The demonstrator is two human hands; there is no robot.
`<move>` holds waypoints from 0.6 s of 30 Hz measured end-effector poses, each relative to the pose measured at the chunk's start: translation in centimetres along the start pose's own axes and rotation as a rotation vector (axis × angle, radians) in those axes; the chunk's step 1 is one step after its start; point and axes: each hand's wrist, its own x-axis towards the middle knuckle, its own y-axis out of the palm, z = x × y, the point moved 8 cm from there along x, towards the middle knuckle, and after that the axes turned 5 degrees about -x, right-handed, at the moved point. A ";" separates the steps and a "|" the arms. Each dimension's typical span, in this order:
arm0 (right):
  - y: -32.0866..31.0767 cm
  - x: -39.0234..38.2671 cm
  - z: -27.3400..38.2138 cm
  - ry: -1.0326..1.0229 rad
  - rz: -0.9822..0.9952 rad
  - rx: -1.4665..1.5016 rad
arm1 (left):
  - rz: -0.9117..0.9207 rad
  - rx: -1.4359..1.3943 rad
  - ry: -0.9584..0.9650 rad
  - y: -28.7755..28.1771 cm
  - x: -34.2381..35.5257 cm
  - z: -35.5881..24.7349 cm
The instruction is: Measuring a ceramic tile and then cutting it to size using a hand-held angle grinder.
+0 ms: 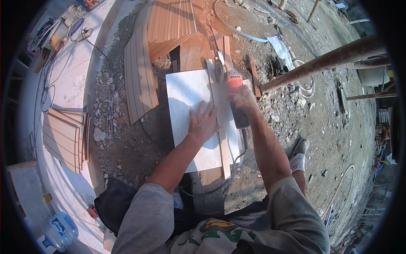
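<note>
A large white tile [181,94] lies in front of me on a raised support. A narrow pale strip [223,148] runs lengthwise over it. My left hand [203,122] presses flat on the tile with fingers spread, its thumb against the strip. In my right hand [244,100] is a red angle grinder [234,82], gripped by its body. The grinder's round disc [219,71] stands upright beside the far end of the strip, within the tile's far part. Pale dust blurs the area by the disc, so I cannot tell how deep it sits.
Stacked brown-striped tiles [171,25] lie ahead, with more tiles [65,137] on the left ledge. A rusty pole [321,65] slants in from the right. A dark cord [203,194] crosses near my legs. Rubble covers the ground; a water bottle [62,230] lies lower left.
</note>
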 end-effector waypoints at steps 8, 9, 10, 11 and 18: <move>-0.5 5.2 3.2 0.057 -0.057 -0.128 | 0.039 0.017 0.014 0.3 -0.2 -0.3; -0.8 5.2 3.1 0.055 -0.062 -0.123 | 0.037 0.023 0.017 0.2 0.0 -0.4; -1.7 5.1 2.8 0.014 -0.128 -0.020 | 0.019 0.021 0.025 0.0 0.4 -0.6; -2.0 4.2 2.5 -0.020 -0.180 0.083 | 0.016 0.016 0.027 0.3 0.1 -0.6; -5.4 -10.8 -0.5 -0.127 -0.183 0.468 | 0.020 -0.033 -0.044 -0.3 0.1 0.4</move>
